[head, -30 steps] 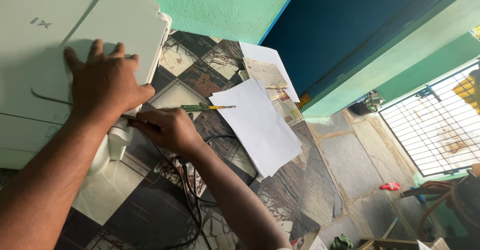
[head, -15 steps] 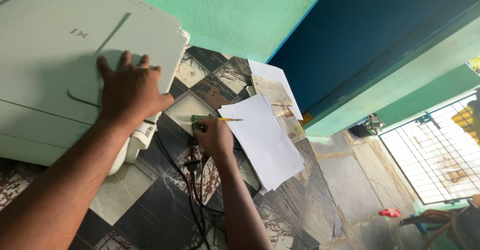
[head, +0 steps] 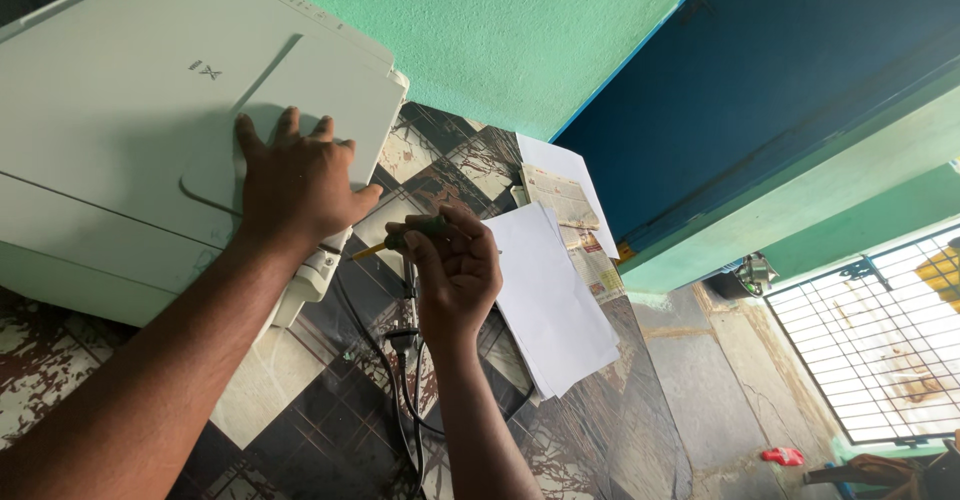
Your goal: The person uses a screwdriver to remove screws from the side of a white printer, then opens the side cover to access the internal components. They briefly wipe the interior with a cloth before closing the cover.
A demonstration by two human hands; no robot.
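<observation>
A white printer (head: 130, 130) stands on a patterned stone counter (head: 330, 420) against a green wall. My left hand (head: 295, 180) lies flat on the printer's lid near its right edge, fingers spread. My right hand (head: 455, 270) is closed around a screwdriver (head: 385, 247) with a green handle. The yellow shaft points left toward the printer's lower right side. Black cables (head: 405, 380) run along the counter under my right wrist.
A stack of white paper sheets (head: 555, 300) lies to the right of my right hand, with printed pages (head: 570, 210) behind it. Past the counter are a blue door (head: 780, 80), a tiled floor (head: 740, 400) and a metal window grille (head: 880, 340).
The view has shifted so the printer sits more to the right. My right hand has turned the screwdriver, and its tip now points left at the printer instead of right.
</observation>
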